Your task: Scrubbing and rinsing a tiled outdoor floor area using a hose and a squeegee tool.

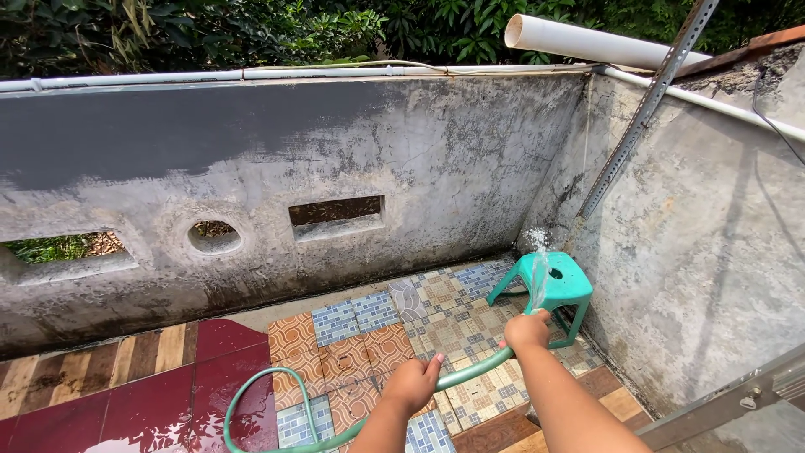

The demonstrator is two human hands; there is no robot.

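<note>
The right hand [527,330] is clenched around the very end of a green hose [277,403], thumb near the mouth, which likely narrows the outlet so the water [537,273] shoots out as a thin spray rather than a slack stream. The left hand [412,383] is wrapped around the hose a little further back, steadying it and taking the weight, so the front hand can aim. From there the hose loops back over the wet red and patterned tiles of the floor [168,403]. The spray arcs up over a teal plastic stool [549,285] that stands in the corner, close against the stained concrete wall [419,159]. A slanted perforated metal bar [646,105] leans into the same corner, and a white pipe [579,40] lies along the wall top.
</note>
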